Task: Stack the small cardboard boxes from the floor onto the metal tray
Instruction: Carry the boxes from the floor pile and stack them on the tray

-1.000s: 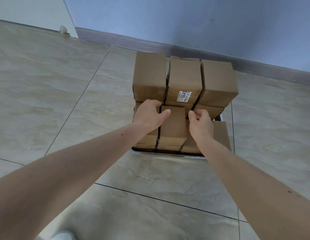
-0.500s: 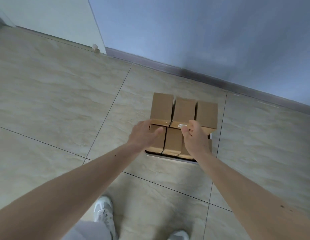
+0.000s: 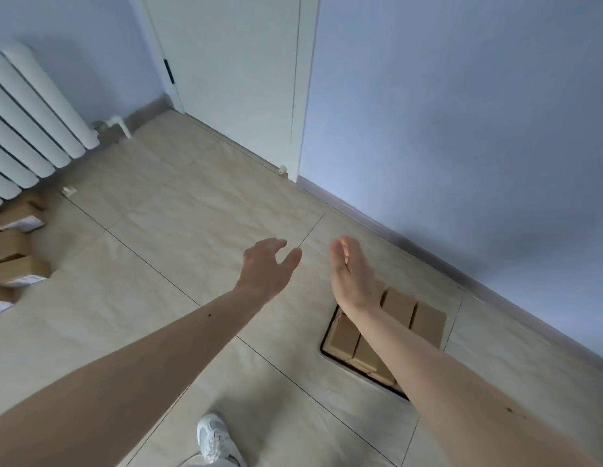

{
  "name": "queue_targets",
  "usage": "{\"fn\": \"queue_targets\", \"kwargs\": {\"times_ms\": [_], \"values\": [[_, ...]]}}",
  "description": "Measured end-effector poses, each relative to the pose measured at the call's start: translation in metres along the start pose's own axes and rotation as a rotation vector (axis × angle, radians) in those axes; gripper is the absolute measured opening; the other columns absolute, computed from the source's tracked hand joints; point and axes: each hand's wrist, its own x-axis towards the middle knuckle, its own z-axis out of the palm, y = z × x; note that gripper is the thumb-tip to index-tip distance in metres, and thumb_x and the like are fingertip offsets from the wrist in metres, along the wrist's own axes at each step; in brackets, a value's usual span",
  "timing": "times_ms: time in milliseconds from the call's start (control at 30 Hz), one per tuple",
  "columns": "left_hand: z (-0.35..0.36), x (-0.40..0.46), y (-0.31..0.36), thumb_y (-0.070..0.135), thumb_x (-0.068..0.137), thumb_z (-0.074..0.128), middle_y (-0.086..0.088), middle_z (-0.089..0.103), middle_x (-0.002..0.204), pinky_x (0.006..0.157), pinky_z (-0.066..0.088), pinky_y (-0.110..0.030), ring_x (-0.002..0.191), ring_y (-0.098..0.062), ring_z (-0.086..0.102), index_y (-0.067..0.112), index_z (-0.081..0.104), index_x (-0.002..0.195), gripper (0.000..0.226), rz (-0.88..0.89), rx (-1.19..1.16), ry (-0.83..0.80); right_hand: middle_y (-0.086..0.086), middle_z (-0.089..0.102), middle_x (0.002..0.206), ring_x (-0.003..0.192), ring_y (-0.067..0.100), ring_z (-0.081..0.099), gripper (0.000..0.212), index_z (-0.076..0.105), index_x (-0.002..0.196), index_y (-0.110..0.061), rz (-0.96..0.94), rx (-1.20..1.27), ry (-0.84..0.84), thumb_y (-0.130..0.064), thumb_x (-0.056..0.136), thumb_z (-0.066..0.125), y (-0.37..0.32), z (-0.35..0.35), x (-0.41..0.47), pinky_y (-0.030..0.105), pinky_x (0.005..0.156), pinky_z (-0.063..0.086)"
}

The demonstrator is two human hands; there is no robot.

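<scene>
**Empty hands, more boxes to fetch**

Closest to the person is one white shoe (image 3: 214,439) on the tiled floor (image 3: 178,210). Both arms reach forward over it.

The left hand (image 3: 268,269) is open, with the fingers loosely curled, and holds nothing. The right hand (image 3: 352,274) is open and flat, thumb up, and it holds nothing too.

Just under the right arm sits the metal tray (image 3: 327,354) on the floor. It is already packed with brown boxes (image 3: 428,323), side by side and touching. The arm hides part of them, so I cannot count them all.

More loose boxes (image 3: 18,269) lie far off to the left, near the white radiator (image 3: 33,129). They sit in a messy pile, and the edge of the picture cuts some off.

These boxes look small and light, with stiff flat sides and sharp corners. I think they are easy to pinch on two opposite sides with one hand. Cardboard is not slippery, but a hard squeeze could dent it.

There is lots of bare floor between the pile and the tray, so walking is easy. The tray sits close to the blue wall (image 3: 461,129), so there is less room behind it. The tray rim is low, and a new box must go on top, set down straight so the stack does not lean. Beyond that stands a white door (image 3: 232,72).
</scene>
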Motion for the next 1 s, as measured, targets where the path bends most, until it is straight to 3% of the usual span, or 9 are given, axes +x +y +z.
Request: {"fn": "queue_targets", "kwargs": {"times_ms": [233, 367, 533, 800, 1000], "values": [[-0.181, -0.006, -0.008, 0.048, 0.099, 0.056, 0.0, 0.045, 0.152, 0.117, 0.033, -0.04, 0.144, -0.02, 0.035, 0.018, 0.055, 0.141, 0.052, -0.017, -0.12, 0.151, -0.004, 0.053, 0.139, 0.125, 0.014, 0.048, 0.049, 0.047, 0.14, -0.026, -0.073, 0.056, -0.098, -0.054, 0.105, 0.027, -0.167, 0.061, -0.013, 0.029, 0.096, 0.032], [-0.263, -0.008, -0.031, 0.047, 0.099, 0.057, 0.001, 0.047, 0.152, 0.106, 0.032, -0.027, 0.14, -0.017, 0.041, 0.021, 0.055, 0.142, 0.05, -0.099, -0.224, 0.23, -0.003, 0.055, 0.137, 0.117, 0.014, 0.049, 0.047, 0.048, 0.139, -0.028, -0.129, 0.051, -0.178, -0.054, 0.105, 0.028, -0.243, 0.11, -0.011, 0.032, 0.098, 0.036], [-0.329, 0.0, -0.065, 0.049, 0.098, 0.057, -0.001, 0.047, 0.149, 0.101, 0.035, -0.03, 0.137, -0.019, 0.045, 0.026, 0.057, 0.14, 0.048, -0.224, -0.335, 0.358, -0.002, 0.055, 0.139, 0.118, 0.011, 0.048, 0.05, 0.048, 0.142, -0.023, -0.243, 0.039, -0.299, -0.052, 0.106, 0.028, -0.305, 0.167, -0.001, 0.026, 0.098, 0.033], [-0.416, 0.028, -0.108, 0.05, 0.098, 0.056, -0.001, 0.051, 0.147, 0.097, 0.037, -0.031, 0.135, -0.021, 0.045, 0.025, 0.059, 0.138, 0.047, -0.348, -0.476, 0.558, 0.0, 0.054, 0.144, 0.134, 0.02, 0.045, 0.055, 0.045, 0.146, -0.019, -0.359, -0.01, -0.484, -0.052, 0.107, 0.025, -0.397, 0.255, 0.034, 0.025, 0.098, 0.029], [-0.474, 0.046, -0.162, 0.051, 0.099, 0.052, 0.0, 0.055, 0.142, 0.095, 0.041, -0.035, 0.131, -0.026, 0.05, 0.024, 0.058, 0.138, 0.048, -0.435, -0.539, 0.639, 0.001, 0.055, 0.14, 0.13, 0.022, 0.048, 0.063, 0.044, 0.146, -0.018, -0.436, -0.069, -0.613, -0.059, 0.104, 0.021, -0.457, 0.338, 0.043, 0.03, 0.097, 0.033]]}}
